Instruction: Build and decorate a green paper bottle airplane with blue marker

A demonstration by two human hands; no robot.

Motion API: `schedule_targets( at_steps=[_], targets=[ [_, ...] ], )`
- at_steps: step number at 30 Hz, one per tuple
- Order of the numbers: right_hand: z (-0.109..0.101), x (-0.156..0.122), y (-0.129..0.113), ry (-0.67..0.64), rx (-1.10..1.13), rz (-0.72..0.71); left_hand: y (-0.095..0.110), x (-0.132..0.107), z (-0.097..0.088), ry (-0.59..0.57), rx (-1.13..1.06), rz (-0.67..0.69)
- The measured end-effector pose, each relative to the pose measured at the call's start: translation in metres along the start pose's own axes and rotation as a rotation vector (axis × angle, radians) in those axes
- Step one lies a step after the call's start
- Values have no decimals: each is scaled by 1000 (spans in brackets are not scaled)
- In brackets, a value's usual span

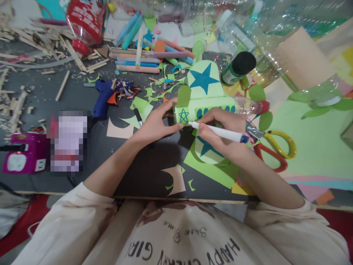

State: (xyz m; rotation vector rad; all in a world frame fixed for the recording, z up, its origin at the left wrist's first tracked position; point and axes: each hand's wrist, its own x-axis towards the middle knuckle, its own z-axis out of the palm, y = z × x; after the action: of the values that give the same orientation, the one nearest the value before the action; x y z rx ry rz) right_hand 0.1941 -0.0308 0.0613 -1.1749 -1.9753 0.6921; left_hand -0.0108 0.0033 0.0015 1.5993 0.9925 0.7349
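A light green paper-covered bottle craft (209,105) with blue stars lies on the dark table. My left hand (158,123) rests against its left end, fingers curled around it just beside a small outlined blue star (183,116). My right hand (220,127) is closed on a white marker pen (217,132), whose tip touches the craft just right of that star. A green wing with a blue star (205,149) lies under my right hand.
Red and yellow scissors (273,149) lie right of my hand. A blue glue gun (103,97) and paper scraps sit to the left, markers (138,60) and wooden sticks (71,55) farther back. Clear plastic bottles (248,25) crowd the far right. A purple power strip (23,152) sits at the left edge.
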Motion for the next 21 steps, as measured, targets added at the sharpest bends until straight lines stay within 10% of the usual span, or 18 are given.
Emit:
schedule_targets(
  at_steps=[21],
  targets=[
    [8,0,3,72,104,86,-1,-2,0,11,21,-54]
  ],
)
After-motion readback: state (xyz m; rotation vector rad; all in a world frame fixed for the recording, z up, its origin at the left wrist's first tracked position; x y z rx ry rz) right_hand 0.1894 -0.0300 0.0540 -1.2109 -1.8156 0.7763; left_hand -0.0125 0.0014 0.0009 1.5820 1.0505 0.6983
